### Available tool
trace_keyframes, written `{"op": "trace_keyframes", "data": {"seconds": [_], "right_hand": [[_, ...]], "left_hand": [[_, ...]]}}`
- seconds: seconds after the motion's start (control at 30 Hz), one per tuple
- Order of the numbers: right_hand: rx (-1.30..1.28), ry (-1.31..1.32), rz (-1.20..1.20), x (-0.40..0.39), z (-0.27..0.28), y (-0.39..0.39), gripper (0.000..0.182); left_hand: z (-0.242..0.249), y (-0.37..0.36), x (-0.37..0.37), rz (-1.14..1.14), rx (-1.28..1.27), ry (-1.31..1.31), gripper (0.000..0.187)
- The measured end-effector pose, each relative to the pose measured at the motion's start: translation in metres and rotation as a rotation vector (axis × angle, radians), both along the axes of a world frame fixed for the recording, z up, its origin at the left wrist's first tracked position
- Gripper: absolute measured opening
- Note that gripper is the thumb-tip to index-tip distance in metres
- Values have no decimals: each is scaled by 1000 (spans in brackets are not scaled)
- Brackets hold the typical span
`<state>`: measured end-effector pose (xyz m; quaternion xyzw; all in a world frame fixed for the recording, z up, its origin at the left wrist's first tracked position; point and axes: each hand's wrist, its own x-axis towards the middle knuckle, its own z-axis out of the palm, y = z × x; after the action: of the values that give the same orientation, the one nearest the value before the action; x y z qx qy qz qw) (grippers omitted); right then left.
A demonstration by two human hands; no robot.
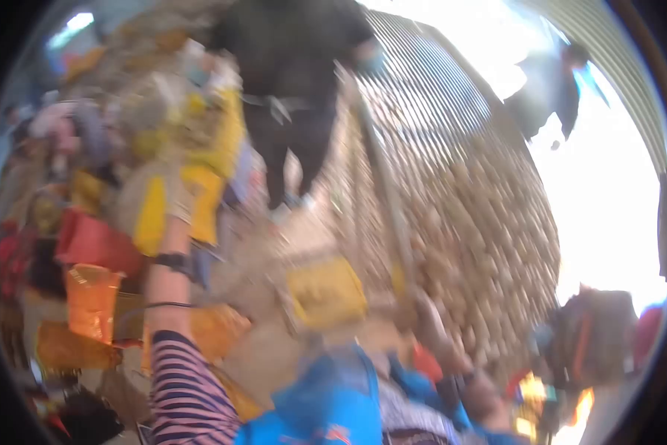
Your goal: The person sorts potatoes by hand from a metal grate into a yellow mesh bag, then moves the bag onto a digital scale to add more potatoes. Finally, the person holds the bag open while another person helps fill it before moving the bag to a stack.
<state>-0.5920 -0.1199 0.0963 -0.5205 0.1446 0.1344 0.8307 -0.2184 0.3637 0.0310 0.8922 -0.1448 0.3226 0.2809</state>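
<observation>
Motion blur softens the whole view. My left arm, in a striped sleeve with dark bands at the wrist, reaches forward. My left hand (179, 202), apparently in a pale glove, is over a yellow container (204, 194); its fingers are too smeared to read. On the right, a bare forearm leads to my right hand (414, 308), closed around the near end of a long pole (382, 174). Ahead stands a person in dark clothes (293, 81) with teal on the hands, one of them near the pole's far end. Between my arms, a yellow crate (326, 291) sits on the ground.
A large heap of brownish lumps (474, 237) rises on the right beside corrugated sheeting (430, 81). Red and orange containers (92, 297) crowd the left side. Other people (66, 126) are at the far left, and a dark figure (545, 85) is at the bright opening.
</observation>
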Motion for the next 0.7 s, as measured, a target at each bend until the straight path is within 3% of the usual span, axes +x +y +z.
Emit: {"op": "trace_keyframes", "data": {"seconds": [0.03,0.07,0.1,0.17,0.23,0.27,0.3,0.37,0.4,0.43,0.47,0.5,0.57,0.7], "right_hand": [[66,72,-81,0,-20,-5,31],[-74,97,-243,10,-17,9,34],[182,155,-305,24,-5,16,37],[404,181,-150,30,39,17,38],[376,242,-238,36,34,29,39],[344,300,-304,39,33,32,40],[351,293,-297,37,30,32,40],[-191,190,-312,26,19,32,44],[-283,209,-231,18,34,24,42],[-265,199,-226,7,40,12,42],[-233,220,-153,-6,44,-2,41],[-202,240,-76,-17,46,-13,40],[-153,267,-257,-33,47,-26,38],[-140,250,-225,-71,32,-58,38]], "left_hand": [[35,-50,-37,-253,-326,305,39],[71,-101,-75,-471,-884,624,42],[107,-151,-114,-466,-1300,858,45],[40,-198,-147,-822,-591,827,59],[101,-240,-246,-1084,-669,994,71],[87,-264,-264,-1085,-573,837,80],[76,-285,-277,-1139,-653,799,74],[72,-308,-296,-1190,-715,766,69],[74,-317,-297,-1149,-1081,999,65],[76,-322,-296,-1060,-1451,1222,64],[79,-321,-293,-1130,-1561,1293,63],[78,-322,-293,-1112,-1548,1278,63],[74,-322,-295,-1080,-1779,1477,61],[68,-326,-304,-927,-1797,1524,62]]}}
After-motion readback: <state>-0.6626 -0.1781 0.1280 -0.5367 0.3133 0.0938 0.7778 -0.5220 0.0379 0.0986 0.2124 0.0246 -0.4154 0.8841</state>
